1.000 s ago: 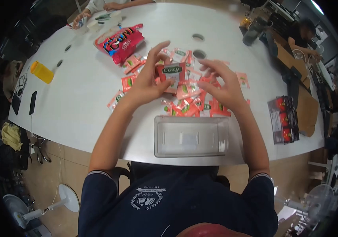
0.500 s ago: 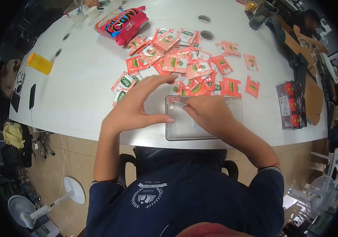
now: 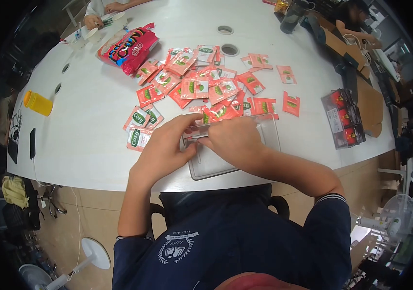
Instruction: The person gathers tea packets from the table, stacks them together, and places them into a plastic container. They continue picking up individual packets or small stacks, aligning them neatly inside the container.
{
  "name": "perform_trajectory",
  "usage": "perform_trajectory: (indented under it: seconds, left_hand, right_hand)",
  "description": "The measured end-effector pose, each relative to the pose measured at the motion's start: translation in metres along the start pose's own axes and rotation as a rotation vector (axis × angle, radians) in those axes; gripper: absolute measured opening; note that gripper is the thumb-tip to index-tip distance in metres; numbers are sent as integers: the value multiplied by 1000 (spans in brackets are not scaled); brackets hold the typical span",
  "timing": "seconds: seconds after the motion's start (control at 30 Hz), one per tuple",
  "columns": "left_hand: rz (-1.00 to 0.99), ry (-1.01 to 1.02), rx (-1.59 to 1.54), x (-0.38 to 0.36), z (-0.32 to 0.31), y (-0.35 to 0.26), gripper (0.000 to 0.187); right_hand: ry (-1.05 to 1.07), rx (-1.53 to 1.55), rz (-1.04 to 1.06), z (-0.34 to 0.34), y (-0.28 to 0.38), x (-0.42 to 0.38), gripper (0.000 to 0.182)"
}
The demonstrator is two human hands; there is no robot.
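A clear plastic container [image 3: 218, 169] stands at the table's front edge. My left hand [image 3: 165, 147] curves around its back left corner, with thumb and index finger on either side of it. Inside the container's left end, my right hand [image 3: 238, 140] pinches a thin, flat sachet [image 3: 196, 137], seen almost edge-on. My fingers cover most of it. Just beyond the container lies a loose pile of pink and white sachets [image 3: 194, 89] with green pictures. Several Cozy sachets [image 3: 138, 137] lie to the left of my left hand.
A red snack bag [image 3: 131, 50] lies behind the pile. On the left are a yellow bottle [image 3: 38, 103] and a black phone [image 3: 33, 143]. A clear pack with red items [image 3: 343, 118] stands at right. Another person's hand [image 3: 93, 21] is near cups at the far left.
My left hand has moved in from beside the container to its corner, and its fingers have closed in. My right hand has shifted left with the sachet. The whole view has turned slightly.
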State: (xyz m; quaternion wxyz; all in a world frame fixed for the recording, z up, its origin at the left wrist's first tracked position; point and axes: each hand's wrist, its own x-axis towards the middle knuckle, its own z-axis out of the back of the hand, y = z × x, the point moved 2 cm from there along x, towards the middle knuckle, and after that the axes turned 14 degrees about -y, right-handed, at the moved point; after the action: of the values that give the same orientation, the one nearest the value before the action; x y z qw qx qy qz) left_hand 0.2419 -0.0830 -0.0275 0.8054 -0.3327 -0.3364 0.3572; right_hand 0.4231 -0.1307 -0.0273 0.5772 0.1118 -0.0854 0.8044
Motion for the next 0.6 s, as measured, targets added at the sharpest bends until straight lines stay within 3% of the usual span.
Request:
perform_trajectory:
  seconds: [0.3,0.5,0.6]
  left_hand:
    - [-27,38,193,10,-7,-8,40]
    - [-35,74,233,16,-9,-13,34]
    - [-76,88,297,17,-9,-12,30]
  right_hand:
    - [-453,58,86,1,-17,-3,43]
    - [-459,127,100,4,-20,6,51]
    - [-399,317,51,25,-39,4,47]
